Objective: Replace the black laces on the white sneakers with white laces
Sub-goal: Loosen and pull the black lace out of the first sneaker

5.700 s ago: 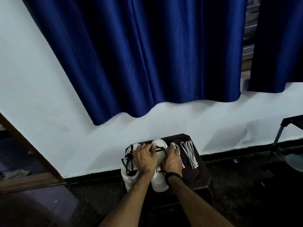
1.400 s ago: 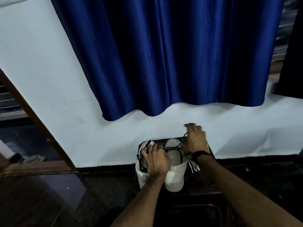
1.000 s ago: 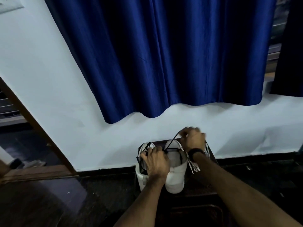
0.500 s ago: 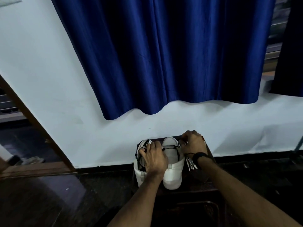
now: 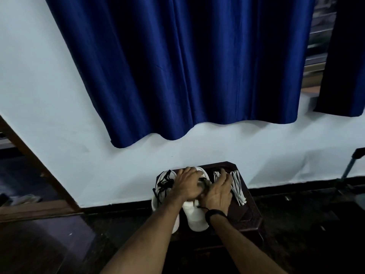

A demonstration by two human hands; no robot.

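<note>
Both your hands work the right sneaker [image 5: 194,214]; grips unclear.
Yanking could drag the white laces [image 5: 238,187], at three o'clock, off the stool [image 5: 250,212].

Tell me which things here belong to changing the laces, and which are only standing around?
For the job:
- white sneakers
- black laces
- white laces
- left hand and right hand, both on the right sneaker
- dark stool under them

Only around:
- blue curtain
- wall
- wristband
</note>
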